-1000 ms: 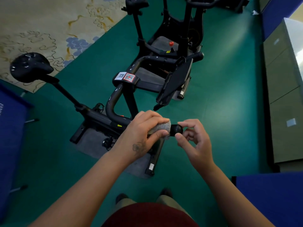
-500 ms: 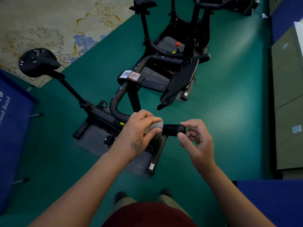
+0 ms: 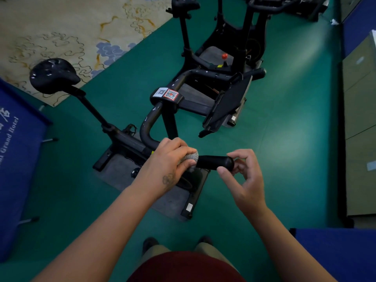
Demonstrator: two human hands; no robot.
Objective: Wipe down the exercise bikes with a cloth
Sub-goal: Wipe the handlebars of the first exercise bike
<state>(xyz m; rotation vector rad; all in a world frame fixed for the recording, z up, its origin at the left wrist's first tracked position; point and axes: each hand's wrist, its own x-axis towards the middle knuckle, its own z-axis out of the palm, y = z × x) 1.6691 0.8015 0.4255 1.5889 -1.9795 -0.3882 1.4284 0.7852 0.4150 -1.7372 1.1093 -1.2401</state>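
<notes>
Your left hand [image 3: 168,159] is gripping a small grey knitted cloth [image 3: 191,156] wrapped around the black padded handlebar grip [image 3: 215,162] of the near exercise bike [image 3: 130,142], and over the last second it has been sliding back along the bar, away from the tip. A second ago only the very end cap was showing past the cloth; now a long bare stretch of the grip is lying exposed between your hands. Your right hand [image 3: 243,176] is pinching the rounded end of the grip between thumb and fingertips, steadying it, as it was before. To my eye that means the outer end is already wiped and you are working inward toward the bend of the bar; the rest of this bike, such as the black saddle [image 3: 54,75] and the frame, is probably still waiting, and so is the second black exercise bike [image 3: 223,58] standing just beyond.

The bikes are standing on a green floor [image 3: 284,129], the near one on a grey mat [image 3: 130,178]. A cream patterned carpet [image 3: 61,27] is lying at the upper left, blue fabric-covered furniture [image 3: 18,159] is sitting at the left and lower right edges, and pale cabinets [image 3: 360,119] are running along the right
</notes>
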